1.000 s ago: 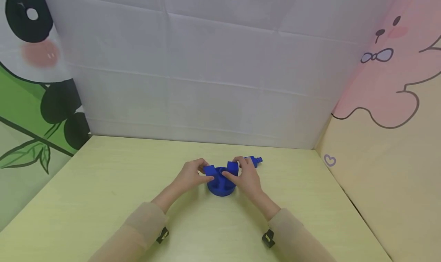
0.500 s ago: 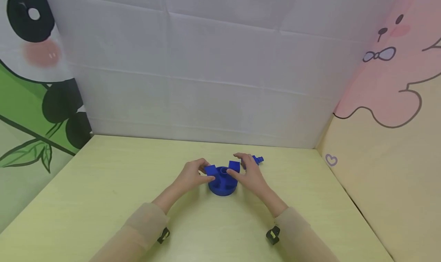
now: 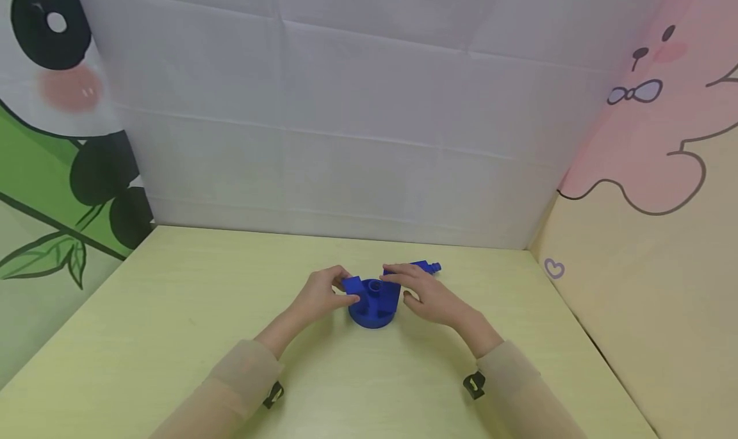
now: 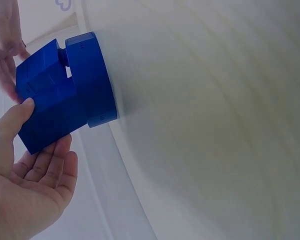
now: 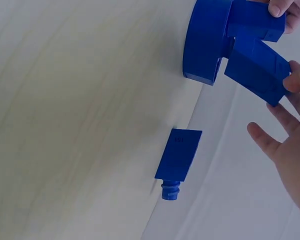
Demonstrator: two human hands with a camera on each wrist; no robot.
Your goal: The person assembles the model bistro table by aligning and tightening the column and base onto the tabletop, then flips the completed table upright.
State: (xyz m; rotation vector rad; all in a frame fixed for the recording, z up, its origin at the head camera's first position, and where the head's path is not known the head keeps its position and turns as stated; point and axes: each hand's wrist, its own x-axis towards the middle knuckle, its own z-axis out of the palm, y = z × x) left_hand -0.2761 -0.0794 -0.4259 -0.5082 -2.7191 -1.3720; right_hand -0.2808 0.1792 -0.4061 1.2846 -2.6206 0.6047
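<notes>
My left hand point(image 3: 316, 293) pinches a blue angular block point(image 3: 352, 286) between thumb and fingers. That block stands on a round blue base point(image 3: 371, 317) with a small ring-shaped socket at its centre. A second blue block point(image 5: 257, 67) leans outward beside the first, its lower end at the base. At its upper corner, my right hand point(image 5: 295, 125) touches it with thumb and a fingertip, the other fingers spread. From the head view, the right hand point(image 3: 435, 298) partly covers this block. In the left wrist view, the left thumb rests on the near block point(image 4: 55, 117).
Behind the right hand, a separate blue piece point(image 3: 425, 266) with a ridged, knob-like end lies on the pale yellow table point(image 3: 202, 311). A white sheet point(image 3: 357, 106) hangs along the back edge, with patterned panels at both sides.
The right hand has loosened from the right block and turned, its fingers now extended across the block's top and its wrist farther right. The left hand keeps its pinch almost unmoved.
</notes>
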